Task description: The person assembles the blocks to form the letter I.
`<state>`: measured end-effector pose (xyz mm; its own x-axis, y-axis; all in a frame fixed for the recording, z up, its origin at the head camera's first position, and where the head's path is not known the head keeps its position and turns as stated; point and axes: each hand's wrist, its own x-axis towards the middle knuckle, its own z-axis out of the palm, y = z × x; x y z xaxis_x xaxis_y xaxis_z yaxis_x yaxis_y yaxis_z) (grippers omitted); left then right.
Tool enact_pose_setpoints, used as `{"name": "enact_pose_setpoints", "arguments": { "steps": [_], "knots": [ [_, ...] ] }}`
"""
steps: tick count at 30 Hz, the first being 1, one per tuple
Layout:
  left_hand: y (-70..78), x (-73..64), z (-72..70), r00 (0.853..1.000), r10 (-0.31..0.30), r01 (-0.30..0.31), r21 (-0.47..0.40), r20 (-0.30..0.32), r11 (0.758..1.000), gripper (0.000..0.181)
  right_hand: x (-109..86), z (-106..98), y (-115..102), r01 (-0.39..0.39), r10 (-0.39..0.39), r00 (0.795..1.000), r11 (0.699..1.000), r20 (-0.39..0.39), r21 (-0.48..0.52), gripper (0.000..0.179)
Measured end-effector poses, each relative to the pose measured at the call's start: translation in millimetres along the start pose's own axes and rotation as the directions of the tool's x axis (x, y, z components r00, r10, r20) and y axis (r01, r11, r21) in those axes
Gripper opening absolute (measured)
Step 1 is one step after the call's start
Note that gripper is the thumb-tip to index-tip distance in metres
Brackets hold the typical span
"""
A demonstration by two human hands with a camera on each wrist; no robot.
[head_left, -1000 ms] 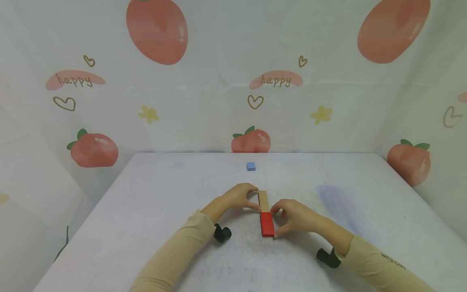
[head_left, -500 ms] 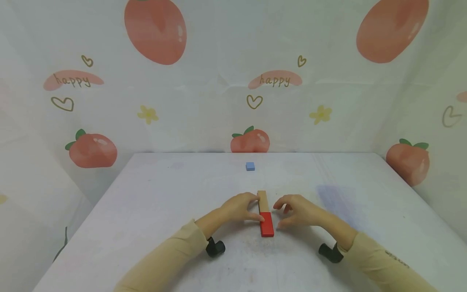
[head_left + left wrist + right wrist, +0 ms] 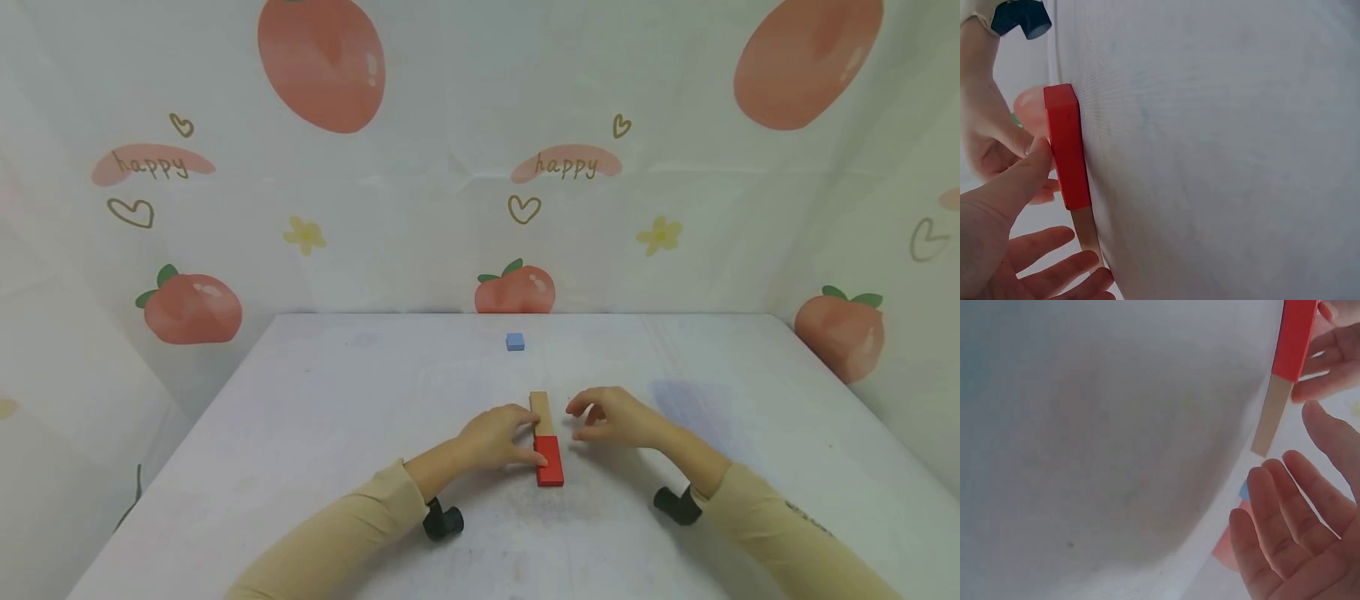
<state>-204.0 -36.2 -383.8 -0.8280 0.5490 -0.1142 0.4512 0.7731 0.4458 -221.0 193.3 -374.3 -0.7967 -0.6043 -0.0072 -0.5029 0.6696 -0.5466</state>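
Observation:
A red rectangular block point(image 3: 551, 471) and a plain wooden block point(image 3: 541, 404) lie end to end in a line on the table, the red one nearer the person. My left hand point(image 3: 491, 437) comes from the left side, its thumb at the red block and its fingertips beside the wooden one. In the left wrist view the fingers point(image 3: 1054, 275) are spread and loosely bent along the blocks. My right hand point(image 3: 618, 418) hovers to the right of the wooden block with a gap between, fingers relaxed and palm bare in the right wrist view.
A small blue block point(image 3: 515, 342) sits toward the back of the white table point(image 3: 360, 367). Behind stands a cloth point(image 3: 420, 167) printed with peaches, hearts and flowers. Each wrist carries a black camera point(image 3: 442, 522).
My right hand has left the red block and moved up and away. The left hand has slid from the wooden block toward the person, its thumb now at the red block.

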Motion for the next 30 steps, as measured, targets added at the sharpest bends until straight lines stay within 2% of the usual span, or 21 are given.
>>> {"name": "enact_pose_setpoints", "arguments": {
  "steps": [15, 27, 30],
  "knots": [
    [1.0, -0.4, -2.3, 1.0, -0.018, 0.018, -0.005, -0.001, 1.0, 0.064, 21.4, -10.7, 6.5, 0.015, -0.015, 0.999, 1.0, -0.03, 0.0, 0.031],
    [2.0, -0.2, -2.1, 1.0, -0.03, 0.03, -0.027, -0.004, 0.999, 0.063, 47.0, -18.4, 8.9, 0.064, -0.063, 0.995, 0.998, -0.073, 0.013, 0.028],
    [2.3, 0.0, -2.3, 0.999, -0.034, 0.034, -0.027, 0.001, 0.999, 0.063, 53.9, -19.0, 10.3, 0.052, -0.049, 0.995, 0.998, -0.084, 0.03, 0.028]
  ]
}}
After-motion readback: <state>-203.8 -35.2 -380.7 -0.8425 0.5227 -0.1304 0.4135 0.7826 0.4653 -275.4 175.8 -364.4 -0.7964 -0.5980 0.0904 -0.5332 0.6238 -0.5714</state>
